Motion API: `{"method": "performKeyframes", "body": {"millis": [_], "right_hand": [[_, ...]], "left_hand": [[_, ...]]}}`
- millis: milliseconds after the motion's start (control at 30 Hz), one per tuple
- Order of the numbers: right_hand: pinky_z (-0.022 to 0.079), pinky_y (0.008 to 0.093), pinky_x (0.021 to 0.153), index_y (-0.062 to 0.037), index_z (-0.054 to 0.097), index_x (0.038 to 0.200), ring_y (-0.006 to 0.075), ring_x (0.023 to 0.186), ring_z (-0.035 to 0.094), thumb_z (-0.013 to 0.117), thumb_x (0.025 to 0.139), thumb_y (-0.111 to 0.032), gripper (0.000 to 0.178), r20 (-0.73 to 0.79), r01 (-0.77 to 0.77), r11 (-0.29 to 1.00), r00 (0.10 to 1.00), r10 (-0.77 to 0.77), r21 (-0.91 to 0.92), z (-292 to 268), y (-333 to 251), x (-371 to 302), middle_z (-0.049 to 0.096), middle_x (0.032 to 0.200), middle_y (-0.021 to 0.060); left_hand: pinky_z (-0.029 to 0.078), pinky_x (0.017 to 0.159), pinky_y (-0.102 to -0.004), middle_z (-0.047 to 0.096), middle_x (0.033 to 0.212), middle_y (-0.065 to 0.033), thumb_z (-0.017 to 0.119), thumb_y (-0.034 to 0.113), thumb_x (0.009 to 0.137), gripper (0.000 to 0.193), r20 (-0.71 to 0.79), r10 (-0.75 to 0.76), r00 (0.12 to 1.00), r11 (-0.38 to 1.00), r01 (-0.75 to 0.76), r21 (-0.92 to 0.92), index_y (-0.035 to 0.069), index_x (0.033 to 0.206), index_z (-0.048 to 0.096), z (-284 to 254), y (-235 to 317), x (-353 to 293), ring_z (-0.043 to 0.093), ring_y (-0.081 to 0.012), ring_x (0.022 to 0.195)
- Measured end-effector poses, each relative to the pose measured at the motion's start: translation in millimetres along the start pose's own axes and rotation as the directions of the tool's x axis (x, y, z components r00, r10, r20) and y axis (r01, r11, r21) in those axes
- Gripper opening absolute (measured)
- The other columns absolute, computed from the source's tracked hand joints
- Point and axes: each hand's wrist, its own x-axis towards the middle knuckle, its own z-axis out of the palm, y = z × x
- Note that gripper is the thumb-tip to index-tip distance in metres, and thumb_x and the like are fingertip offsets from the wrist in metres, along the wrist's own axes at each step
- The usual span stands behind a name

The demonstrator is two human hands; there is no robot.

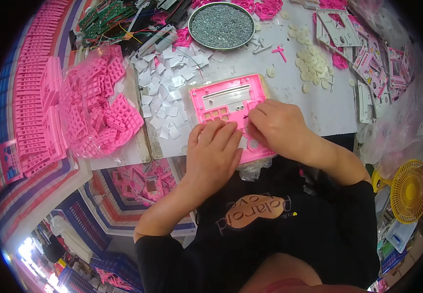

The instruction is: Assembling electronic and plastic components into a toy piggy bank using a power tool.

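Note:
A pink plastic housing (258,88) lies open side up on a wrapped pad at the table's front edge. Set in its upper part is a clear and silver window strip (227,97), with a group of small square openings below it. My left hand (213,149) rests over the housing's lower left, its fingers stretched out and slightly bent on the plastic. Over the right side, my right hand (276,124) has its fingers pinched together against the housing. Whatever sits between those fingertips is mostly hidden; a small dark bit shows beside them.
A round tray of small screws (222,27) stands behind. White paper squares (165,97) lie left, cream discs (314,66) right. A bag of pink keypads (96,102) is at far left. Circuit boards (104,19), printed panels (372,71) and a yellow fan (411,191) surround the area.

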Motion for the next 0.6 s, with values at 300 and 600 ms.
{"method": "performKeyframes", "body": {"millis": [300,600], "right_hand": [[0.055,0.0404,0.059,-0.0055,0.060,0.083,0.0285,0.077,0.068,0.068,0.079,-0.014,0.013,0.032,-0.181,0.980,0.982,0.185,-0.086,10,-17,3,0.066,0.076,0.0101],[0.049,0.0470,0.053,-0.0050,0.052,0.101,0.0345,0.066,0.065,0.073,0.080,-0.018,0.032,0.201,-0.294,0.948,0.928,0.314,-0.124,4,-14,13,0.064,0.072,0.0105]], "left_hand": [[0.043,0.101,-0.0456,0.063,0.123,-0.0094,0.075,0.017,0.080,0.039,0.043,-0.021,0.999,0.997,0.024,-0.076,0.005,0.117,0.067,-10,-1,2,0.056,-0.0307,0.117],[0.051,0.078,-0.0462,0.069,0.094,-0.0102,0.070,0.021,0.084,0.017,-0.281,-0.081,0.956,0.996,0.091,0.021,0.010,0.097,0.073,-14,-96,152,0.067,-0.0323,0.092]]}}
